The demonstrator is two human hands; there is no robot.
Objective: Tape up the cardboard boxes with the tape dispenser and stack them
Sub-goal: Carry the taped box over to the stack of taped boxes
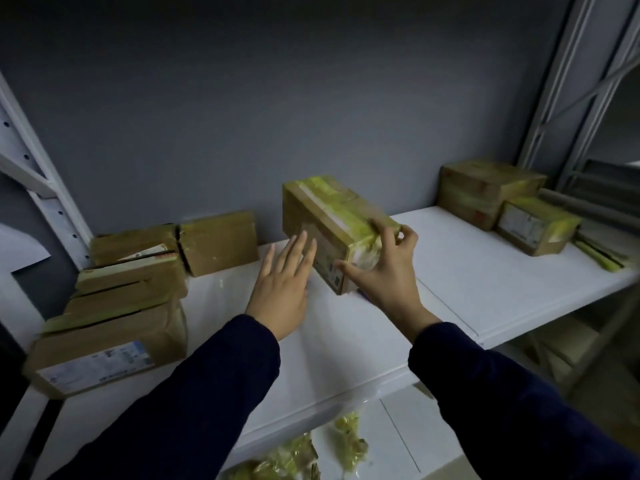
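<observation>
Cardboard box (322, 220), bound along its top with yellowish tape, sits at the centre of the frame on a white shelf (485, 271), turned so that one corner faces the camera; whether its near lower corner rests on the shelf or is raised just off it cannot be told. The right hand (384, 271) grips that near corner, thumb pressed to the labelled side face and fingers (388, 237) curled over the taped top edge, which is blurred. The left hand (284, 275) is released, its fingers (298, 247) straight and slightly spread, held just beside the box's left face; contact cannot be made out. Both arms are in dark blue sleeves (207, 393). At lower left a stack of taped boxes (114, 306) is piled on the same shelf, the bottom one showing a white label toward the camera. Just behind the stack, an upright box (218, 240) stands on edge against the grey wall (277, 98). At upper right two stacked boxes (485, 192) stand near the shelf's far end, with a smaller labelled box (536, 230) just in front of them. Crumpled yellowish tape scraps (301, 459) lie on a lower shelf at the bottom centre. Pale metal rack uprights (571, 98) frame the scene on both sides.
</observation>
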